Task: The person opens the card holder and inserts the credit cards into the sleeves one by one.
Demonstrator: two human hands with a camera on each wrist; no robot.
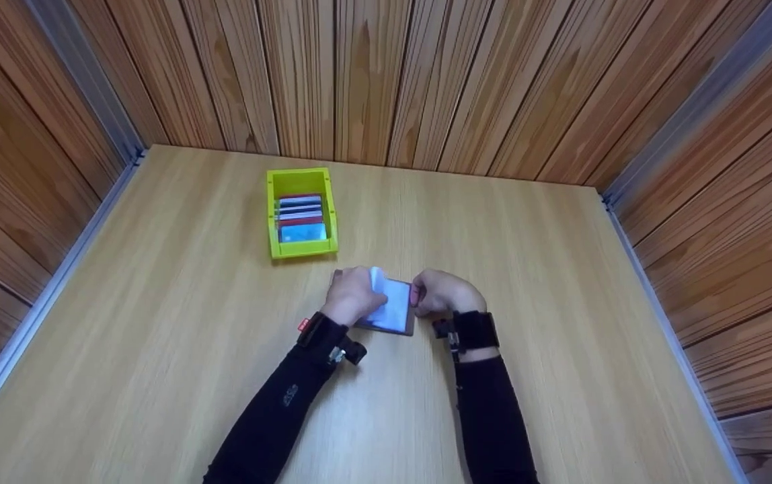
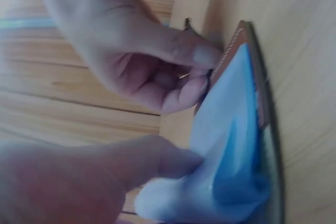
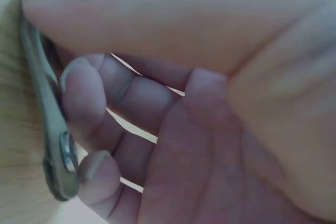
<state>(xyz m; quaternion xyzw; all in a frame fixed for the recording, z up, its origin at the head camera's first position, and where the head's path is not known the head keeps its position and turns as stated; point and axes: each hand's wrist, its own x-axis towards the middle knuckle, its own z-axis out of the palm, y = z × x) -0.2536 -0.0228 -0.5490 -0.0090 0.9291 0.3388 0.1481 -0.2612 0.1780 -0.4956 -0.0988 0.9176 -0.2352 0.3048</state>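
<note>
A brown card holder with a stitched leather cover (image 2: 230, 53) lies on the table in front of me, its translucent bluish sleeves (image 1: 397, 306) on top. My left hand (image 1: 352, 296) pinches some sleeves at the left, bending them upward; its thumb (image 2: 170, 158) presses on them in the left wrist view. At the holder's right edge, my right hand (image 1: 450, 292) pinches the cover's border between thumb and curled fingers. In the right wrist view, a strap-like strip with a metal snap (image 3: 68, 150) shows beside those fingertips. Whether the sleeves hold cards cannot be told.
Behind the holder, slightly left, stands a lime-green bin (image 1: 304, 251) with several upright cards (image 1: 302, 232) inside. Wood-panelled walls (image 1: 366, 81) enclose the table (image 1: 561, 302) at the back and both sides.
</note>
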